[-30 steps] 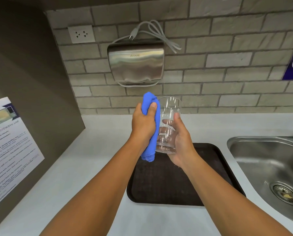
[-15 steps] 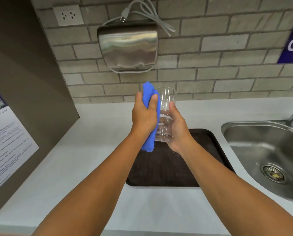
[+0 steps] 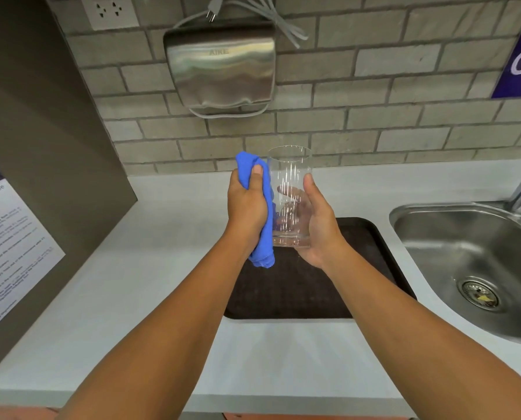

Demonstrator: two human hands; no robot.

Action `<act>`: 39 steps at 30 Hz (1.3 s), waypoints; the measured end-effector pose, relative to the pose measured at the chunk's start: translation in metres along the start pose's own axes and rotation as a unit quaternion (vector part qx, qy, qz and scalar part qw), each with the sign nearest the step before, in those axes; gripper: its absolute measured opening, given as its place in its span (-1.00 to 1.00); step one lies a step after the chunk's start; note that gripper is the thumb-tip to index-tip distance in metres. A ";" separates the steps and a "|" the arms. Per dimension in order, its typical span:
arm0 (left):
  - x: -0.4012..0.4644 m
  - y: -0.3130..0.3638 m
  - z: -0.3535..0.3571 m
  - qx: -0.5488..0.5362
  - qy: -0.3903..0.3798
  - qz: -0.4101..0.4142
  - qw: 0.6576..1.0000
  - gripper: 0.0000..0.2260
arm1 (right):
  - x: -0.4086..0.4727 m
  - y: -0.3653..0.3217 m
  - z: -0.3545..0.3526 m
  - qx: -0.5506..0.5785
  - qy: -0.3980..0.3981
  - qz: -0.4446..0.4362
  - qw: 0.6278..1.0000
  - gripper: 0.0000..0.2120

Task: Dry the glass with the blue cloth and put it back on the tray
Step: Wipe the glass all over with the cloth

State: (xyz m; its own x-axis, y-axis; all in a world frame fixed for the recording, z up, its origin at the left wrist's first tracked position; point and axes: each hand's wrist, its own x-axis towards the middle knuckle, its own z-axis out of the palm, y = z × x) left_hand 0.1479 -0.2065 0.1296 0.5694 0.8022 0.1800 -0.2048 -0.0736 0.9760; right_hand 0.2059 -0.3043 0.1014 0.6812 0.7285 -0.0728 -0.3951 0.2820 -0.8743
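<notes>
A clear drinking glass (image 3: 289, 177) is held upright in the air above the dark brown tray (image 3: 368, 268). My right hand (image 3: 316, 225) grips it from the right and below, with fingers seen through the glass. My left hand (image 3: 247, 204) is closed around a bunched blue cloth (image 3: 263, 247), which is pressed against the glass's left side. One end of the cloth sticks up above my thumb and the other hangs below my palm. Nothing stands on the visible part of the tray.
A steel sink (image 3: 477, 268) with a drain lies to the right of the tray. On the brick wall hang a steel hand dryer (image 3: 222, 65) and a socket (image 3: 110, 10). A dark panel with a printed notice (image 3: 7, 247) stands at the left.
The view has tilted down and slightly right, so the wall items sit higher in frame. Both hands stay together on the glass and cloth above the tray.
</notes>
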 end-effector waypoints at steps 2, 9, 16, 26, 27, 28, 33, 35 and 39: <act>-0.001 -0.002 -0.001 0.006 0.008 0.010 1.000 -0.81 | 0.000 0.000 0.002 -0.037 0.056 -0.012 0.998 -0.41; -0.010 -0.010 -0.002 0.075 0.050 0.073 0.993 -0.87 | -0.004 0.006 0.006 -0.125 0.091 -0.028 0.988 -0.53; -0.030 -0.010 0.008 0.137 0.044 0.209 0.967 -0.87 | -0.008 0.012 0.009 -0.120 0.097 -0.035 0.987 -0.39; -0.018 -0.007 -0.003 0.059 0.022 -0.036 0.997 -0.82 | -0.016 0.016 -0.002 -0.055 0.074 -0.001 0.996 -0.38; -0.020 -0.007 -0.002 0.072 0.033 -0.020 0.997 -0.82 | -0.017 0.015 0.000 -0.063 0.073 0.003 0.995 -0.37; -0.024 -0.008 0.001 0.089 0.045 0.017 0.995 -0.82 | -0.018 0.014 0.001 -0.071 0.077 0.009 0.994 -0.36; -0.042 -0.010 0.008 0.207 0.006 0.281 0.937 -0.86 | -0.017 0.015 0.003 -0.082 0.062 -0.009 0.995 -0.38; -0.037 -0.005 0.005 0.158 0.019 0.226 0.961 -0.86 | -0.018 0.014 0.000 -0.069 0.042 -0.003 0.997 -0.30; -0.021 -0.003 -0.004 0.021 0.023 -0.018 0.999 -0.87 | -0.021 0.010 -0.005 -0.026 -0.001 0.011 1.000 -0.29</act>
State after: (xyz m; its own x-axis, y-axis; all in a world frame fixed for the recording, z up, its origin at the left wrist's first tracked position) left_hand 0.1336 -0.2205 0.1225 0.5385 0.8309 0.1398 -0.1510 -0.0680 0.9862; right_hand 0.1914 -0.3199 0.0919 0.6713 0.7357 -0.0907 -0.3764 0.2329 -0.8967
